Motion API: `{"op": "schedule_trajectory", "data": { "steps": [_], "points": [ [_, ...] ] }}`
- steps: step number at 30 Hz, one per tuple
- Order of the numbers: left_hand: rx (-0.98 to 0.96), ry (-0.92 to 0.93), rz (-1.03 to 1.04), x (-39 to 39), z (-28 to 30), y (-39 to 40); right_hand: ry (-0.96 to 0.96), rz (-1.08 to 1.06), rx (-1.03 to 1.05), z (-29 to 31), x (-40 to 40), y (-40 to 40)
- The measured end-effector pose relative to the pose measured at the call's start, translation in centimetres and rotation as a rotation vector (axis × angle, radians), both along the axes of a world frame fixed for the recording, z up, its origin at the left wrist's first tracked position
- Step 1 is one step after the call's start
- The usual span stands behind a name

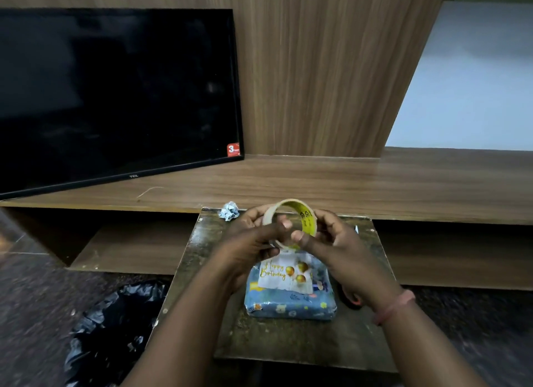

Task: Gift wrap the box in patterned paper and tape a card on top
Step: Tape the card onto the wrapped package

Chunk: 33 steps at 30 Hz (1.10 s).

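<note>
Television: large black flat-screen television (115, 92), standing on the long wood-grain shelf (317, 182) at far left.
Bag: crumpled black plastic bag (115, 334) on the floor, lower left.
Scrap: small crushed ball of silvery-blue paper (229, 210) at the rear edge of the dark, worn square table (288, 343).
Left hand: the person's left hand (251, 242), fingers curled onto the near-left rim of the tape roll, thumb pressed on its edge.
Tape: ring-shaped roll of pale tape with yellow printed inner core (291, 222), held above the box between both hands; judged light and stiff, its loose end sticky; best held by the rim.
Box: flat rectangular box wrapped in blue patterned paper (290, 300), lying mid-table under the hands; wrapping looks complete; paper judged thin and tearable, so steady it by the flat top.
Card: white "Happy Birthday" card with gold balloons (284, 272), lying on the box top; whether any tape already holds it cannot be told.
Right hand: the person's right hand (337, 248), thumb and fingers clamped on the roll's right side.
</note>
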<state>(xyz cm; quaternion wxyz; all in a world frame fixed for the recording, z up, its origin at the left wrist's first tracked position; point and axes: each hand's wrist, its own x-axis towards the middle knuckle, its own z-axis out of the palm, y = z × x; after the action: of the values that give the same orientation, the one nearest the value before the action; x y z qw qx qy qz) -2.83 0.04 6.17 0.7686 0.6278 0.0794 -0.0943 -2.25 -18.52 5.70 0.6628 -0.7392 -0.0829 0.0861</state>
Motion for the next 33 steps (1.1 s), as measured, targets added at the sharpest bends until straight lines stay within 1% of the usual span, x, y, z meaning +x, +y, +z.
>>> {"op": "schedule_trajectory", "data": {
  "steps": [4, 6, 9, 11, 13, 17, 24, 29, 33],
  "points": [
    [0.078, -0.172, -0.077, -0.2, -0.2, -0.6, -0.023, 0.009, -0.049, 0.4, 1.0, -1.3],
    [0.175, -0.241, -0.075, -0.5, -0.1, -0.9, -0.054, 0.002, -0.111, 0.4, 1.1, -1.3],
    [0.365, -0.334, -0.065, -0.8, -0.2, -1.5, -0.162, -0.057, -0.291, 0.7, 0.8, -1.0],
    [0.437, -0.382, -0.054, -0.8, -0.5, -1.7, -0.261, -0.090, -0.443, 1.0, 0.2, -0.7],
    [0.508, -0.430, -0.036, -0.8, -0.8, -1.9, -0.350, -0.097, -0.526, 1.0, -0.3, -0.2],
    [0.589, -0.486, 0.003, -0.9, -1.0, -2.1, -0.490, -0.083, -0.596, 1.2, -0.8, 0.2],
    [0.700, -0.550, 0.042, -1.0, -1.1, -2.3, -0.562, -0.058, -0.716, 1.3, -1.0, 0.5],
    [0.763, -0.574, 0.029, -0.8, -1.4, -2.4, -0.525, -0.157, -0.616, 1.5, -1.1, 0.7],
    [0.845, -0.601, -0.001, -0.8, -1.6, -2.6, -0.550, -0.243, -0.619, 1.3, -1.0, 1.1]
  ]
}}
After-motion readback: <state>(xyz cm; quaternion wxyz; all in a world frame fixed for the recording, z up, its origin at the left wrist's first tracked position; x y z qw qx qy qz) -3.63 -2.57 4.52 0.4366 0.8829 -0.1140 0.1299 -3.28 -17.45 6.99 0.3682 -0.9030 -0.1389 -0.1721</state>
